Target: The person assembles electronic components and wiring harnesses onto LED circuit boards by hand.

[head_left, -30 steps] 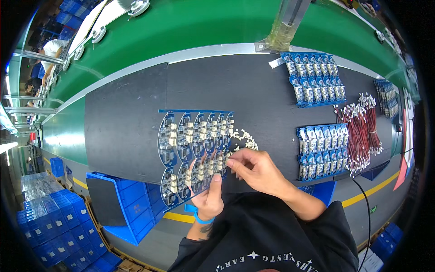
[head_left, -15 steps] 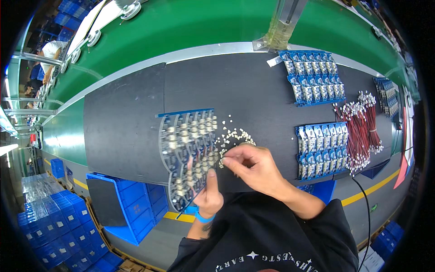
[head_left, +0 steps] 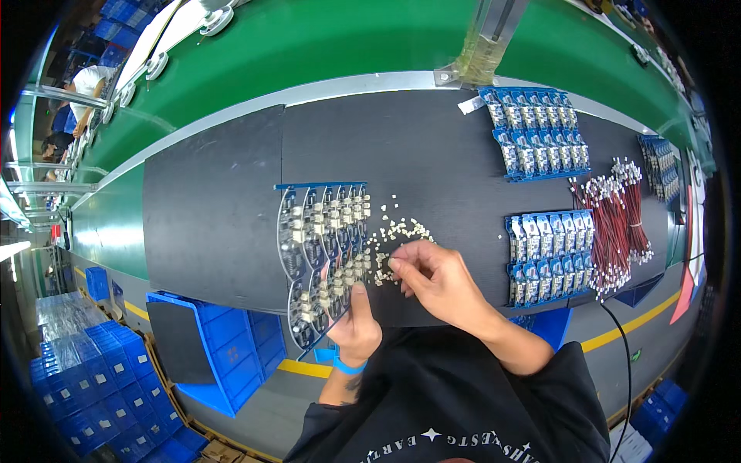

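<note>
A blue panel of circuit boards [head_left: 320, 247] with several small white parts on it lies on the black mat [head_left: 216, 224], its near edge lifted. My left hand [head_left: 355, 328] grips that near edge with the thumb on top. My right hand [head_left: 436, 282] hovers over a scattered heap of tiny white connectors [head_left: 394, 235] just right of the panel, fingertips pinched at one of them.
Two more blue board panels lie at the right, one far [head_left: 536, 135] and one near [head_left: 552, 255]. Bundles of red wires [head_left: 617, 224] sit beside them. A green conveyor belt [head_left: 324, 54] runs behind the mat. Blue bins [head_left: 224, 347] stand below the table edge.
The panel tilted up on edge half a second ago and now lies flatter. My right hand moved from the panel's edge to the heap of white connectors.
</note>
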Motion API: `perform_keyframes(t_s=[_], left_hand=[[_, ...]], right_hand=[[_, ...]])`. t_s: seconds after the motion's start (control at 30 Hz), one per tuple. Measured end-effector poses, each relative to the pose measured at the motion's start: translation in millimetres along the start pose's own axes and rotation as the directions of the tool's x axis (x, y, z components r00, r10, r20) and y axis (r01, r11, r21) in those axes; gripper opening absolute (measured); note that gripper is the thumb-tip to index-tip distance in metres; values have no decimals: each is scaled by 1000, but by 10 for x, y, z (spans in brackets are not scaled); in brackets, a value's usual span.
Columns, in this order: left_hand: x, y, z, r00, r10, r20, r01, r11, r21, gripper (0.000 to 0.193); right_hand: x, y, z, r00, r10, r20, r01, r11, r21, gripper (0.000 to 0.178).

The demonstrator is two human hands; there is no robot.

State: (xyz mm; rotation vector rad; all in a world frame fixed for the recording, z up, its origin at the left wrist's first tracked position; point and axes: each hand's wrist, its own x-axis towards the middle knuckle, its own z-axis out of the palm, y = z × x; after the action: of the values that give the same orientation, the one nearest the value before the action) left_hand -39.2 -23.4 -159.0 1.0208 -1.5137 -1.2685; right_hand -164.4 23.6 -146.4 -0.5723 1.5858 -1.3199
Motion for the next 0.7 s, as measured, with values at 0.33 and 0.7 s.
perform_keyframes(t_s=[0.33,0.7], left_hand=[[-108,-158,-159,966,47,256,-125,947,296,32],[-8,-38,-94,967,15,254,-74,972,223,35]], right_hand=[[5,-152,79,960,41,275,-117,957,265,12],[-69,-243,90,977,-144,157,113,975,194,14]])
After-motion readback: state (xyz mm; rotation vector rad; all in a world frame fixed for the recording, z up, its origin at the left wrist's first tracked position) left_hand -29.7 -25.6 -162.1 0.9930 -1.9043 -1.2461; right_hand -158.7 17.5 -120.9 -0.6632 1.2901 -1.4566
